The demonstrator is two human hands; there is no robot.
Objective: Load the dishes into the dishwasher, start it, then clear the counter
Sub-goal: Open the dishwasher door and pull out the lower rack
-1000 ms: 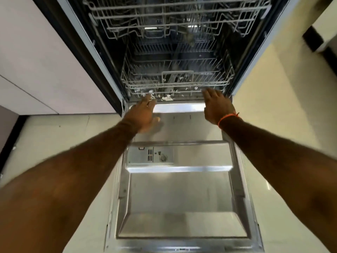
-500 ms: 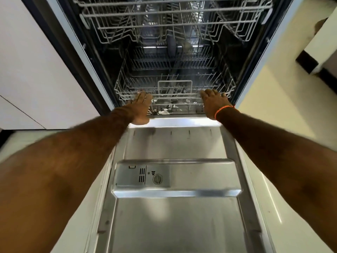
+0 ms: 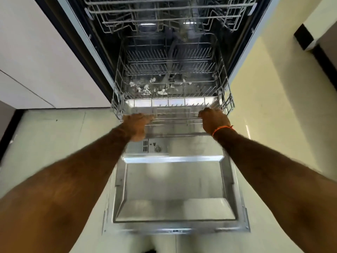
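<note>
Left hand (image 3: pixel 137 125) and right hand (image 3: pixel 213 120) each grip the lower rack's (image 3: pixel 171 114) front rim above the open dishwasher door (image 3: pixel 173 189); white scraps (image 3: pixel 145 89) lie beneath the rack.

Lower rack (image 3: pixel 171 83) open from above; upper rack (image 3: pixel 169 13) overhangs rear; door (image 3: pixel 173 189) blocks below.

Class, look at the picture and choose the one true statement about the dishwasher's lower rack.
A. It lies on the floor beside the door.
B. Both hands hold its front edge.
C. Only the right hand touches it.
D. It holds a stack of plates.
B: the left hand and the right hand each curl over the front edge of the lower rack, which holds no dishes and sits partly out over the open door.
</note>
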